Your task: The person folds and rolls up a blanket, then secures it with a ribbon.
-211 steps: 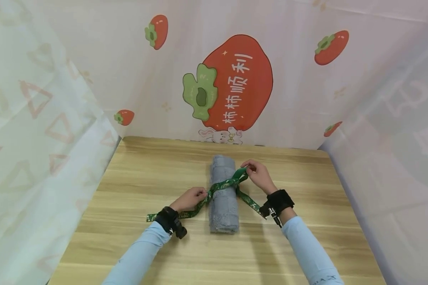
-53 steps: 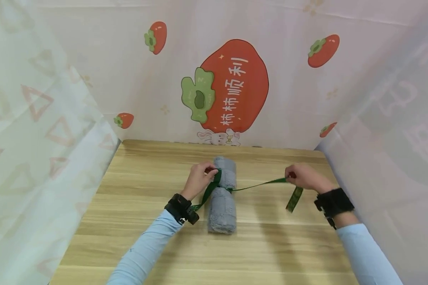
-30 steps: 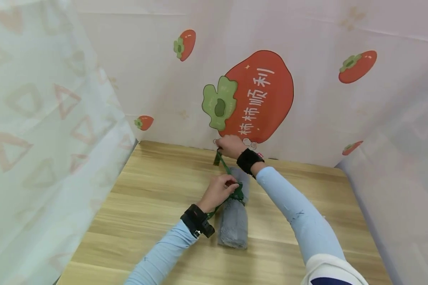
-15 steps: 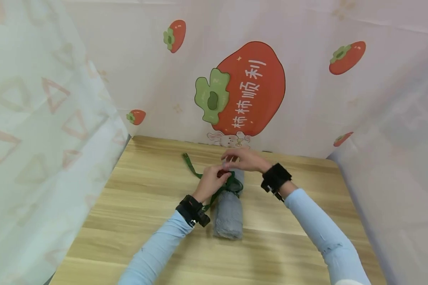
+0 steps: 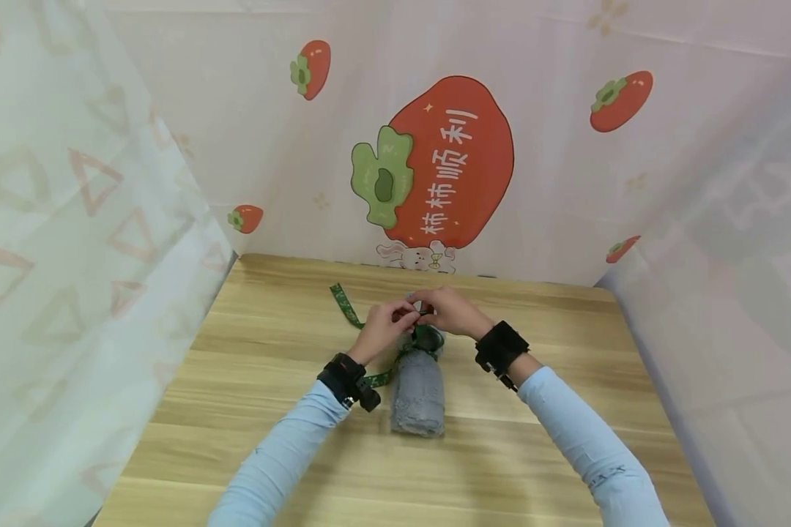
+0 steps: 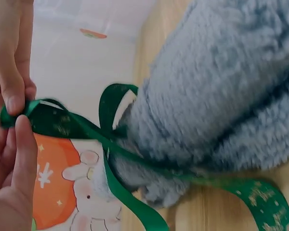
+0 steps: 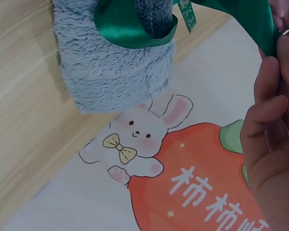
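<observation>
A rolled grey plush towel (image 5: 418, 399) lies lengthwise on the table, cinched near its middle by a green ribbon (image 5: 346, 304) with gold print. My left hand (image 5: 382, 327) and right hand (image 5: 453, 311) meet fingertip to fingertip above the towel's far half. Both pinch a stretch of ribbon (image 6: 62, 122), lifted off the towel in the left wrist view. A loop (image 7: 135, 42) stands out from the knot over the far end of the roll. One ribbon tail trails to the far left; another runs beneath my left wrist. The hands cover part of the towel's far end.
The wood-grain table (image 5: 264, 439) ends at a pale back curtain (image 5: 554, 183) printed with persimmons and a rabbit. Similar cloth walls stand at left and right. Each wrist wears a black camera strap (image 5: 501, 350).
The ribbon has gone from loosely wrapped to cinched tight with a loop. My right hand pulled one end rightward, swept it over to the far side, then came back beside my left hand.
</observation>
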Demonstrator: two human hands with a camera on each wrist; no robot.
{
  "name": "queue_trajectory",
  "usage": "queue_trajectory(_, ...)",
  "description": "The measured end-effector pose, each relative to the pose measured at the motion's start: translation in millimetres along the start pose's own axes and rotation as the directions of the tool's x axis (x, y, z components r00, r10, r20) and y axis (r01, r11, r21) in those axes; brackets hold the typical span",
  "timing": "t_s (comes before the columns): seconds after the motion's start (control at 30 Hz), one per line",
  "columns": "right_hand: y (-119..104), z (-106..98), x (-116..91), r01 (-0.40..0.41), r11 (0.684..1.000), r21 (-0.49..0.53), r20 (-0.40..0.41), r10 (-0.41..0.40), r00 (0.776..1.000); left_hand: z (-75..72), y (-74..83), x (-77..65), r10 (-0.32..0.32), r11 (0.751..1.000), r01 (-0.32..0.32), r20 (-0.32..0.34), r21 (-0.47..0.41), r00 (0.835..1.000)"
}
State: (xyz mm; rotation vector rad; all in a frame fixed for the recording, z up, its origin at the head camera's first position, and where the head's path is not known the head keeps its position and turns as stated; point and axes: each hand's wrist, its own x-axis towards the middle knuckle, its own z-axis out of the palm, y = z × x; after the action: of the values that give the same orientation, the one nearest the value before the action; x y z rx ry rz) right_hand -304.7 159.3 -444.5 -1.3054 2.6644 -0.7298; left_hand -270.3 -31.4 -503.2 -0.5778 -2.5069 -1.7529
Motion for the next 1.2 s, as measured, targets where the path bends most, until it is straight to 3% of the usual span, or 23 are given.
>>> queue_trajectory(0.1,1,1,-3,0.000,1.000,0.010,-0.028,0.001,1.000,-8.4,-12.8,1.4,-0.010,1.000,0.010,0.001,0.011,1.000)
queue_trajectory(0.23,1,3,-7,0.006,1.000,0.023,-0.059,-0.005,0.998,-19.7,-41.9,6.0,-0.019,0.984,0.017,0.013,0.177,1.000)
queue_trajectory(0.33,0,5,-8,0.009,1.000,0.015,-0.066,-0.008,0.998,-24.2,-63.4,9.7,-0.036,0.945,-0.002,0.108,0.328,0.993)
queue_trajectory(0.47,-1,9,-8,0.013,1.000,-0.002,-0.066,-0.013,0.998,-24.8,-81.2,13.6,-0.071,0.908,-0.038,0.244,0.416,0.967)
queue_trajectory(0.6,-3,10,-6,0.022,1.000,0.009,-0.068,-0.022,0.997,-27.3,-82.9,16.7,-0.120,0.920,-0.015,0.318,0.392,0.940)
queue_trajectory(0.8,1,6,-5,-0.008,0.999,0.045,-0.079,0.012,0.997,-49.3,-62.8,14.5,-0.150,0.947,0.012,0.407,0.321,0.901)
queue_trajectory(0.9,4,3,-7,-0.037,0.998,0.046,-0.072,0.040,0.997,-61.4,-49.5,7.3,-0.178,0.946,0.020,0.466,0.324,0.867)
queue_trajectory(1.0,8,1,-10,-0.050,0.998,0.038,-0.061,0.052,0.997,-69.7,-37.7,-6.2,-0.215,0.954,0.054,0.545,0.295,0.810)
queue_trajectory(1.1,10,0,-10,-0.053,0.998,0.031,-0.053,0.054,0.997,-72.3,-26.3,-25.1,-0.267,0.961,0.159,0.609,0.226,0.747)
queue_trajectory(1.17,10,-1,-11,-0.055,0.998,0.027,-0.048,0.056,0.997,-69.5,-17.0,-39.5,-0.286,0.956,0.257,0.631,0.140,0.721)
queue_trajectory(1.2,10,-1,-11,-0.054,0.998,0.025,-0.045,0.055,0.997,-66.1,-11.9,-46.7,-0.289,0.950,0.299,0.633,0.094,0.718)
